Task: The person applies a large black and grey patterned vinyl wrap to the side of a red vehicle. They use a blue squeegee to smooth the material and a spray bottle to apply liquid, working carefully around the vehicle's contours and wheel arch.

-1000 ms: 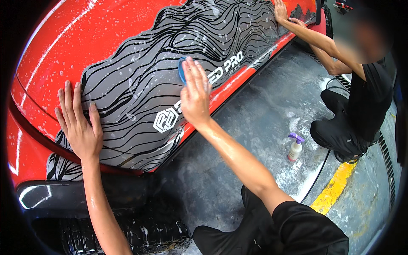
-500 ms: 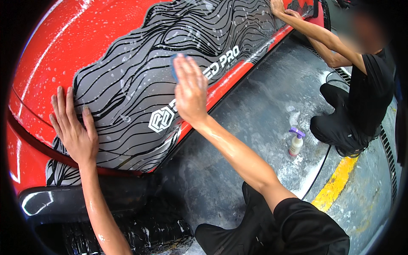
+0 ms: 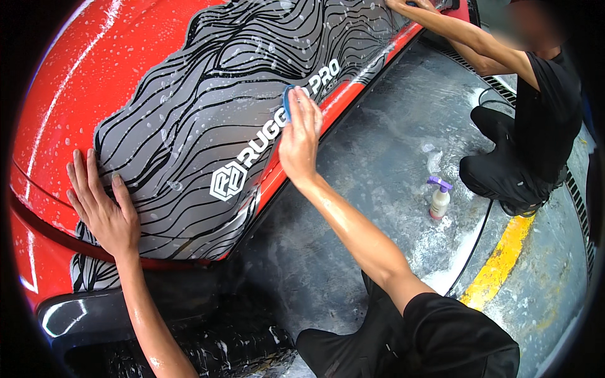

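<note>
My left hand [image 3: 106, 211] lies spread against the red car door [image 3: 75, 107], its fingers on the red paint and its thumb on the grey decal. My right hand [image 3: 301, 140] holds a flat blue pad [image 3: 289, 104], partly hidden under its fingers, against the lower part of the decal. That decal [image 3: 195, 113], grey with wavy black lines, carries white lettering and a white hexagonal logo [image 3: 227, 181]. My right hand covers part of the lettering. Wet drops and white suds speckle both the paint and the decal.
A co-worker in black [image 3: 535, 120] crouches at the far right, hands on the car's side. On the wet grey floor stands a spray bottle [image 3: 439, 201] with a purple head. A dark hose [image 3: 474, 249] runs beside a yellow stripe [image 3: 499, 261]. The black tyre [image 3: 195, 346] is near.
My right hand has slid the blue pad rightward and slightly down toward the decal's lower edge. My left hand sits a little lower in the picture; the view has shifted slightly.
</note>
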The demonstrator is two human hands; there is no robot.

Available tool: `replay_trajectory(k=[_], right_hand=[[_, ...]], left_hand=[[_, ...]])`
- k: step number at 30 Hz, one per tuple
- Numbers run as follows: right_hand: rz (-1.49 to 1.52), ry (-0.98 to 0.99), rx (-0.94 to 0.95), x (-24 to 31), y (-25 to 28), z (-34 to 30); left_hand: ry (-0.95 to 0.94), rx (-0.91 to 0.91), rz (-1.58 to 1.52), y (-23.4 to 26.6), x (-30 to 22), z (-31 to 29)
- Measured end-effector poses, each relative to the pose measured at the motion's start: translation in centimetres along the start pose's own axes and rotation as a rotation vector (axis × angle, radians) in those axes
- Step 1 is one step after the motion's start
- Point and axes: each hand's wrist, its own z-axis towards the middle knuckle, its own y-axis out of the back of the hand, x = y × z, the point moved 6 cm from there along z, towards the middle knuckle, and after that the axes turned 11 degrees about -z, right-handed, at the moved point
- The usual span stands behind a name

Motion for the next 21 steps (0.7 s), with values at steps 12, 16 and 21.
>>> replay_trajectory(k=[12,16,21], right_hand=[[0.036,0.039,0.008,0.8,-0.3,0.2],[0.044,0.041,-0.014,1.6,-1.0,0.4],[0.023,0.234,0.117,5.7,-0.8,1.1]], left_hand=[[0.012,0.019,0.008,0.1,0.2,-0.4],[0.004,0.006,0.003,-0.1,-0.2,0.0],[0.027,0.027,0.007,0.1,0.3,-0.5]])
